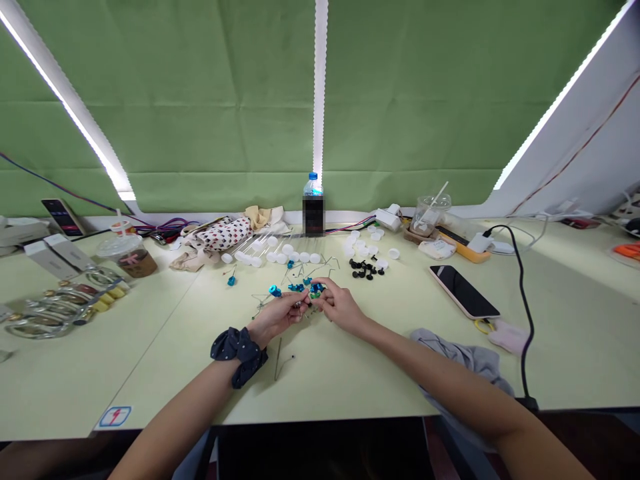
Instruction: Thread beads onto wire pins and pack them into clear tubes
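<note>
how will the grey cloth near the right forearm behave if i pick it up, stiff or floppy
Probably floppy: the grey cloth lies crumpled in soft folds. It looks like plain fabric, so it should be light and unlikely to roll. It may catch if pulled, since the right forearm passes in front of part of it.

Here's the head view — facing forward and down, wide, close over the table [160,347] — green curtain [225,100] beyond.
</note>
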{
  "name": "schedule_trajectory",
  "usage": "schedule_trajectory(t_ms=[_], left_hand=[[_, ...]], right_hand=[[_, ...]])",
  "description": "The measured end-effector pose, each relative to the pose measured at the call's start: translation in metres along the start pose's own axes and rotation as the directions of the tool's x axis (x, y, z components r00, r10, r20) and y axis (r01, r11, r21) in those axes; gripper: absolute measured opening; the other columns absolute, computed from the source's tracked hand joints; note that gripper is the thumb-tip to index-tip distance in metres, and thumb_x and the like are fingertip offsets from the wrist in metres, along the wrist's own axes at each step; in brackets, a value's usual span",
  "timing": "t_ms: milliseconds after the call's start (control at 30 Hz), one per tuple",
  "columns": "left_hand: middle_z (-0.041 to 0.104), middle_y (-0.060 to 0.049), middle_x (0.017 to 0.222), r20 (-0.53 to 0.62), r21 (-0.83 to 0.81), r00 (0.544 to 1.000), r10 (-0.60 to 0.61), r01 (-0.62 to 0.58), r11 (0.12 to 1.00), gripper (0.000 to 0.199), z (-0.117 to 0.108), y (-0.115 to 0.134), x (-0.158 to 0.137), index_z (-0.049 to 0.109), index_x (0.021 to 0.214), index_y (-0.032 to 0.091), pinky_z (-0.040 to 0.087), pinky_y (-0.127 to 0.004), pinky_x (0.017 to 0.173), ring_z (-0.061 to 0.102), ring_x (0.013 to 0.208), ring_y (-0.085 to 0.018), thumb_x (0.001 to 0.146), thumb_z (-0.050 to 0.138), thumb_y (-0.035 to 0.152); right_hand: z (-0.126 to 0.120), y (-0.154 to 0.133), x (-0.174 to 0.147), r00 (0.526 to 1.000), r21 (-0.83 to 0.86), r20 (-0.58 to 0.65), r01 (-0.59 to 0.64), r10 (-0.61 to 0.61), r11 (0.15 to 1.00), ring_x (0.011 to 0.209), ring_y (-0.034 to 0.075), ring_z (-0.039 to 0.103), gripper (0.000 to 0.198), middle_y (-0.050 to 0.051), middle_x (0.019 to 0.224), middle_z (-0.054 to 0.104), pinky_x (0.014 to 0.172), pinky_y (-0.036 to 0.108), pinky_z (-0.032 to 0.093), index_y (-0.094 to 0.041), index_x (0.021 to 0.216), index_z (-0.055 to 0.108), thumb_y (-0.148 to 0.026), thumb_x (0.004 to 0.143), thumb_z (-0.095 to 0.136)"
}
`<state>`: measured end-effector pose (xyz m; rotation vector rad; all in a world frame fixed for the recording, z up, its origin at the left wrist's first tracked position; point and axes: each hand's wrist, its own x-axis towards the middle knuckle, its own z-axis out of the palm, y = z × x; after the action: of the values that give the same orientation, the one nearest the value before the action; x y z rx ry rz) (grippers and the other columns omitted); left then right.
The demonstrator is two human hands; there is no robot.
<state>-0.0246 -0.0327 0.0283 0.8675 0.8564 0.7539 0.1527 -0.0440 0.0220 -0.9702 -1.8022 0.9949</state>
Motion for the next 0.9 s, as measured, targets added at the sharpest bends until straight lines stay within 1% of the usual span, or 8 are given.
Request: schedule_trajectory(t_ms=[133, 300, 367, 433, 533, 667, 800, 900], left_hand=[[0.045, 0.004, 0.053, 0.004, 0.004, 1.000, -0.025, 0.025, 1.000, 0.026, -0.0037, -0.0002, 0.0018, 0.059, 0.072, 0.012, 0.024, -0.016, 0.041, 0.035, 0.043, -0.004, 0.071, 0.069, 0.036], [0.046, 0.003, 0.055, -0.009, -0.002, 0.999, -0.045, 0.045, 0.999, 0.029, -0.0068, 0.0025, 0.0029, 0.061, 0.073, 0.011, 0.023, -0.016, 0.041, 0.034, 0.044, -0.003, 0.070, 0.069, 0.039], [0.047, 0.002, 0.057, -0.058, 0.030, 0.998, 0.024, -0.022, 0.999, 0.032, -0.0066, 0.0039, 0.0019, 0.063, 0.072, 0.010, 0.022, -0.017, 0.041, 0.034, 0.045, -0.003, 0.068, 0.071, 0.041], [0.049, 0.001, 0.058, -0.108, 0.093, 0.982, 0.153, -0.144, 0.985, 0.033, -0.0052, 0.0051, 0.0001, 0.066, 0.073, 0.010, 0.021, -0.018, 0.042, 0.034, 0.047, -0.004, 0.066, 0.072, 0.042], [0.052, 0.001, 0.062, -0.104, 0.183, 0.958, 0.269, -0.247, 0.951, 0.033, -0.0022, 0.0055, -0.0025, 0.070, 0.080, 0.012, 0.022, -0.020, 0.045, 0.034, 0.050, -0.004, 0.063, 0.074, 0.041], [0.052, 0.000, 0.062, -0.053, 0.233, 0.971, 0.232, -0.213, 0.949, 0.031, -0.0004, 0.0023, -0.0017, 0.070, 0.076, 0.013, 0.019, -0.022, 0.045, 0.032, 0.052, -0.006, 0.060, 0.076, 0.038], [0.039, 0.004, 0.053, 0.000, 0.224, 0.974, 0.228, -0.222, 0.949, 0.030, -0.0031, -0.0020, 0.0019, 0.066, 0.065, 0.012, 0.014, -0.023, 0.045, 0.026, 0.050, -0.006, 0.064, 0.073, 0.041], [0.038, 0.004, 0.053, 0.021, 0.215, 0.976, 0.216, -0.215, 0.953, 0.028, -0.0060, -0.0027, 0.0031, 0.065, 0.065, 0.012, 0.016, -0.022, 0.045, 0.026, 0.050, -0.006, 0.065, 0.073, 0.039]], right_hand=[[-0.0018, -0.0007, 0.0007, 0.999, -0.004, 0.004, 0.038, -0.038, 0.999, 0.051, 0.011, 0.049, 0.030, -0.003, 0.056, 0.051, 0.051, 0.021, 0.039, -0.020, 0.111, 0.052, -0.033, 0.084, 0.048], [-0.0043, -0.0033, 0.0037, 0.997, 0.171, 0.003, -0.078, 0.078, 0.982, 0.042, 0.008, 0.041, 0.034, -0.005, 0.054, 0.051, 0.042, 0.019, 0.033, -0.019, 0.107, 0.051, -0.040, 0.080, 0.053], [-0.0061, -0.0044, 0.0052, 0.989, 0.273, 0.048, -0.149, 0.141, 0.950, 0.037, 0.006, 0.035, 0.039, -0.005, 0.053, 0.051, 0.037, 0.018, 0.028, -0.018, 0.106, 0.050, -0.043, 0.077, 0.056], [-0.0078, -0.0047, 0.0062, 0.976, 0.360, 0.124, -0.214, 0.181, 0.908, 0.034, 0.004, 0.031, 0.042, -0.006, 0.054, 0.052, 0.035, 0.018, 0.024, -0.018, 0.106, 0.049, -0.045, 0.075, 0.058], [-0.0093, -0.0040, 0.0067, 0.953, 0.411, 0.226, -0.280, 0.201, 0.868, 0.033, 0.003, 0.029, 0.044, -0.005, 0.055, 0.054, 0.035, 0.017, 0.021, -0.017, 0.105, 0.049, -0.045, 0.073, 0.061], [-0.0085, -0.0038, 0.0060, 0.947, 0.351, 0.246, -0.288, 0.209, 0.891, 0.033, 0.003, 0.031, 0.043, -0.005, 0.054, 0.054, 0.035, 0.017, 0.022, -0.017, 0.104, 0.050, -0.043, 0.073, 0.062], [-0.0069, -0.0051, 0.0045, 0.964, 0.205, 0.208, -0.208, 0.165, 0.956, 0.035, 0.004, 0.034, 0.036, -0.005, 0.051, 0.053, 0.037, 0.018, 0.029, -0.017, 0.106, 0.052, -0.039, 0.077, 0.057], [-0.0055, -0.0055, 0.0021, 0.977, 0.112, 0.174, -0.146, 0.125, 0.983, 0.040, 0.006, 0.039, 0.032, -0.005, 0.052, 0.053, 0.041, 0.018, 0.034, -0.018, 0.106, 0.054, -0.034, 0.079, 0.055]])
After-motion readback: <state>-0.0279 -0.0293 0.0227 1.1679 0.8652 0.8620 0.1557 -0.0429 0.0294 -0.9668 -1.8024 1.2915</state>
